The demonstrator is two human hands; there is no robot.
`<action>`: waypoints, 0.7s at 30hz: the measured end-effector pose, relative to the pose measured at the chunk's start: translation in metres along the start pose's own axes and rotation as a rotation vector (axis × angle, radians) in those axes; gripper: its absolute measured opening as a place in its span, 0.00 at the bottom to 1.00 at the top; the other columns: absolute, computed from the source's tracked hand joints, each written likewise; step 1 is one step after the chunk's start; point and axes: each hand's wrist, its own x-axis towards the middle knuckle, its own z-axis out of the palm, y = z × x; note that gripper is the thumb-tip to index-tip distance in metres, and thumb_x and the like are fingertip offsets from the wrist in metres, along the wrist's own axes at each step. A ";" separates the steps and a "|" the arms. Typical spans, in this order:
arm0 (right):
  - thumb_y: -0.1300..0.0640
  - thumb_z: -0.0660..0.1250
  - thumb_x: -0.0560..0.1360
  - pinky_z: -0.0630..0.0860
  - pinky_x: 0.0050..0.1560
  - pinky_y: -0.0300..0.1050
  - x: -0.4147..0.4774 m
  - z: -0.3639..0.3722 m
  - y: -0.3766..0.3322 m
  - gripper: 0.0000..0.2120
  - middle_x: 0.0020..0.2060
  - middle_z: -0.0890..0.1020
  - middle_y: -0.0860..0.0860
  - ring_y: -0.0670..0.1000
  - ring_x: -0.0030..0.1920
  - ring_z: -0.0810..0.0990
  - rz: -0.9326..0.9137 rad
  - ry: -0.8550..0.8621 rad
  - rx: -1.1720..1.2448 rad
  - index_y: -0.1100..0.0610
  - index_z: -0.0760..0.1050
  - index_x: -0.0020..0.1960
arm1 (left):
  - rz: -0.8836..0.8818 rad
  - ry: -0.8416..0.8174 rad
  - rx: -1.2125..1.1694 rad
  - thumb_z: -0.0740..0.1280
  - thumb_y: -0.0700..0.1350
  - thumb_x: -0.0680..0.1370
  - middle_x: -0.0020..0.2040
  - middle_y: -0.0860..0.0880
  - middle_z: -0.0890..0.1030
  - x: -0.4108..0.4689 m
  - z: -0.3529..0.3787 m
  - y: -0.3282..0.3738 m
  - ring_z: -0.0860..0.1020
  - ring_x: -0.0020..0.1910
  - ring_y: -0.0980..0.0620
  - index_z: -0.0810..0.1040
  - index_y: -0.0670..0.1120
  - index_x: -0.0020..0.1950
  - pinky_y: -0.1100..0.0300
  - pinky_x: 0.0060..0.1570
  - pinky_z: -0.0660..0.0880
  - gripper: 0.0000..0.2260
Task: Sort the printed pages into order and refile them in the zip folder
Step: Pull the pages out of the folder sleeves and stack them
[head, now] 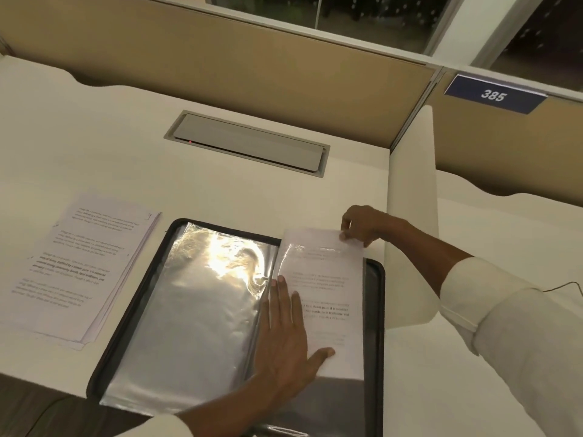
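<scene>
A dark zip folder [373, 310] lies open on the white desk, its shiny clear sleeves [202, 310] spread across the left half. A printed page [328, 298] sits partly inside a sleeve on the right half, its top edge sticking out past the folder's far rim. My right hand [362, 227] pinches the page's top right corner. My left hand [288, 335] lies flat with fingers spread, pressing the sleeve and the page's left edge. A stack of printed pages [79, 266] rests on the desk to the left of the folder.
A grey cable hatch [249, 141] is set into the desk behind the folder. A white divider [413, 216] stands just right of the folder, a tan partition [220, 58] runs along the back, and a blue sign reading 385 [493, 95] hangs at the upper right.
</scene>
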 end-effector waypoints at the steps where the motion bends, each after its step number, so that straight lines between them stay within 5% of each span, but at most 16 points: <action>1: 0.53 0.72 0.81 0.83 0.43 0.47 0.002 -0.002 0.001 0.11 0.54 0.83 0.56 0.56 0.49 0.85 -0.003 0.063 -0.035 0.60 0.81 0.57 | 0.023 0.007 0.004 0.60 0.79 0.72 0.85 0.36 0.38 -0.003 0.003 -0.002 0.40 0.84 0.35 0.46 0.38 0.85 0.38 0.83 0.49 0.59; 5: 0.50 0.69 0.82 0.72 0.48 0.48 0.004 -0.017 0.007 0.11 0.57 0.83 0.55 0.54 0.50 0.78 0.028 0.373 -0.098 0.56 0.79 0.59 | 0.099 0.037 0.052 0.64 0.78 0.70 0.85 0.33 0.47 -0.010 0.013 -0.004 0.49 0.84 0.32 0.52 0.36 0.84 0.38 0.76 0.53 0.59; 14: 0.53 0.68 0.82 0.75 0.50 0.53 0.004 -0.072 0.008 0.04 0.54 0.84 0.57 0.63 0.53 0.81 0.053 0.844 0.119 0.52 0.80 0.54 | 0.131 -0.092 0.154 0.56 0.81 0.73 0.85 0.35 0.39 -0.014 0.016 -0.005 0.39 0.84 0.34 0.56 0.37 0.84 0.37 0.78 0.46 0.57; 17: 0.54 0.67 0.82 0.76 0.48 0.54 -0.003 -0.087 0.004 0.03 0.53 0.84 0.55 0.62 0.52 0.81 -0.078 0.986 0.149 0.53 0.78 0.54 | 0.129 -0.126 0.143 0.54 0.82 0.73 0.85 0.35 0.42 -0.012 0.017 -0.009 0.43 0.84 0.34 0.56 0.38 0.84 0.35 0.80 0.51 0.57; 21: 0.53 0.68 0.81 0.75 0.43 0.49 -0.021 -0.101 -0.009 0.06 0.49 0.85 0.52 0.56 0.47 0.81 -0.329 1.178 0.195 0.56 0.77 0.52 | 0.140 -0.189 0.128 0.52 0.79 0.76 0.84 0.39 0.34 -0.007 0.009 -0.014 0.33 0.83 0.39 0.48 0.43 0.86 0.38 0.82 0.46 0.52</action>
